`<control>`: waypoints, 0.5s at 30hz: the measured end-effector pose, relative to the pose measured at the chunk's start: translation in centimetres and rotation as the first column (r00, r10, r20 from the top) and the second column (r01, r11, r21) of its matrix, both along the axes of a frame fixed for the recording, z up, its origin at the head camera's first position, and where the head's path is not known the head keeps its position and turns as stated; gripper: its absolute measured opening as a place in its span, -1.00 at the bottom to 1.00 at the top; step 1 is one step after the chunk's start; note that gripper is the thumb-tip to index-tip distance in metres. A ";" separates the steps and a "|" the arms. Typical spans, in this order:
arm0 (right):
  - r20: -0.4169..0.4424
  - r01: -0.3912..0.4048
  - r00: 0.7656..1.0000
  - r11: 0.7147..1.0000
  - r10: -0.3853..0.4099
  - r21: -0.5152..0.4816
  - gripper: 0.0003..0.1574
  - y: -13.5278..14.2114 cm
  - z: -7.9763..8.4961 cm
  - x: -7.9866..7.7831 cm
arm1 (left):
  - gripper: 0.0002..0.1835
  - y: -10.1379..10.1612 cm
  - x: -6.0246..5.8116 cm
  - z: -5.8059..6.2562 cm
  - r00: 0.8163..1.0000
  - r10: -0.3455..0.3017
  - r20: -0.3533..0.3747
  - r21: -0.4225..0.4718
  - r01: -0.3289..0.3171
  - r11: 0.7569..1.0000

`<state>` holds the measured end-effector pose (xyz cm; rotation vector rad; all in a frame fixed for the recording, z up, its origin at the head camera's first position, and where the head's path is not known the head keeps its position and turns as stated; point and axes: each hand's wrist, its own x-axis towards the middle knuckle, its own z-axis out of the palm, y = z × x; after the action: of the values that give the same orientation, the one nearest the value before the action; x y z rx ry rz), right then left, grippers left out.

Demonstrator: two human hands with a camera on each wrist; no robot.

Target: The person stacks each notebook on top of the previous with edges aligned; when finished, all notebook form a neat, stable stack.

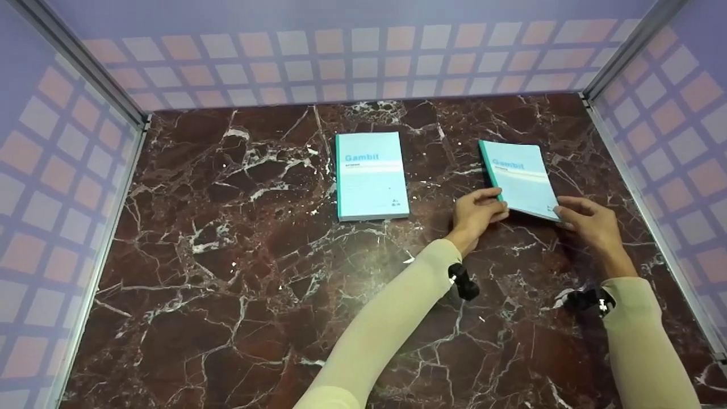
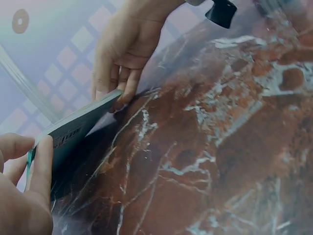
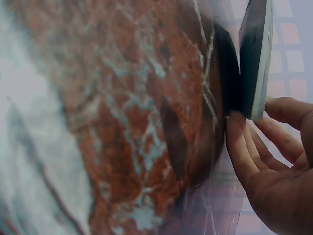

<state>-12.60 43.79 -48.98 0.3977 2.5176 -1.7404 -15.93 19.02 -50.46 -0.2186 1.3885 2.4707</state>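
Note:
A light blue notebook (image 1: 519,182) with a green spine and the word "Gambit" on its cover is held between both hands at the right side of the table. My left hand (image 1: 476,217) pinches it by the spine, near the lower left corner. At the lower right corner my right hand (image 1: 593,224) grips it, thumb on the cover and fingers beneath. The right wrist view shows the near edge of the notebook (image 3: 261,73) raised off the tabletop. Left of the hands, a second similar notebook or stack (image 1: 372,182), visibly thicker, lies flat.
The table (image 1: 238,318) has a dark red marbled top with white veins. Panels with a pink and white check pattern (image 1: 306,68) enclose its back and sides. Each wrist carries a small black camera mount (image 1: 464,282).

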 end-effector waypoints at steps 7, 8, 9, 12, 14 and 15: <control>-0.007 -0.016 1.000 0.997 0.015 -0.075 -0.53 -1.0 2.0 0.7 | -0.70 -0.3 -0.3 0.1 0.999 0.034 -0.041 -0.018 -0.035 0.999; -0.009 -0.013 1.000 0.999 0.013 -0.050 -0.49 -1.0 2.0 0.7 | -0.70 -0.4 -0.3 0.1 0.998 0.034 -0.049 -0.035 -0.036 0.999; -0.012 -0.009 1.000 1.000 0.009 -0.021 -0.46 -1.0 1.9 0.7 | -0.71 -0.6 -0.4 0.1 0.998 0.031 -0.058 -0.057 -0.035 0.998; -0.025 0.010 1.000 0.998 -0.009 0.057 -0.42 -0.9 1.4 0.4 | -0.73 -1.3 -0.5 0.2 0.995 0.014 -0.094 -0.153 -0.029 0.988; -0.043 0.015 0.999 0.995 -0.010 0.100 -0.40 -1.0 1.2 0.1 | -0.74 -1.9 -0.6 0.3 0.992 -0.003 -0.125 -0.229 -0.026 0.973; -0.052 0.017 0.999 0.993 -0.011 0.118 -0.40 -1.2 1.1 0.0 | -0.75 -2.2 -0.6 0.3 0.990 -0.012 -0.142 -0.276 -0.028 0.961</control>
<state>-12.55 42.64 -47.88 0.3824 2.6693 -1.6307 -16.56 16.79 -50.11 -0.1088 1.7980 2.3290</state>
